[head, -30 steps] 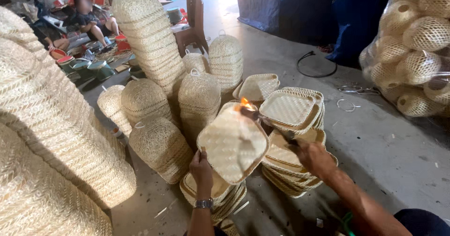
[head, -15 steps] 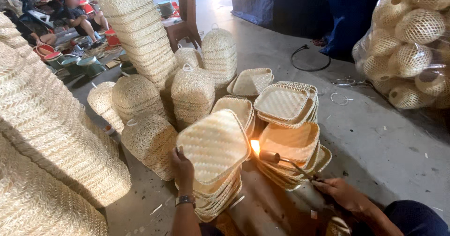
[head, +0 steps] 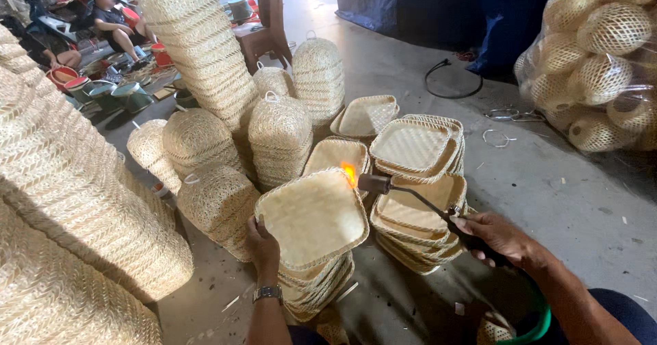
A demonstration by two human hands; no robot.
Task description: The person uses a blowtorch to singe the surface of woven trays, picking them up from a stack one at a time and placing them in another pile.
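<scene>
Hands low in frame: left hand point(head: 262, 239) has its grip closed on the lower-left edge of a tilted, empty woven tray point(head: 313, 216), atop a tray stack point(head: 316, 285) on the floor. Right hand point(head: 498, 235) at 4 o'clock, grip wrapped around a torch point(head: 410, 198), flame point(head: 350, 174) touching the tray's upper-right rim. Further trays point(head: 413, 146) at 1 o'clock, empty, nested. Stacked domed baskets point(head: 280, 139) at 11 o'clock. Bagged round baskets point(head: 594, 57) far right.

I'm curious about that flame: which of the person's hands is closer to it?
Left. The left hand grips the woven tray's lower-left edge, across the tray from the flame; the right hand holds the torch handle, farther back.
</scene>
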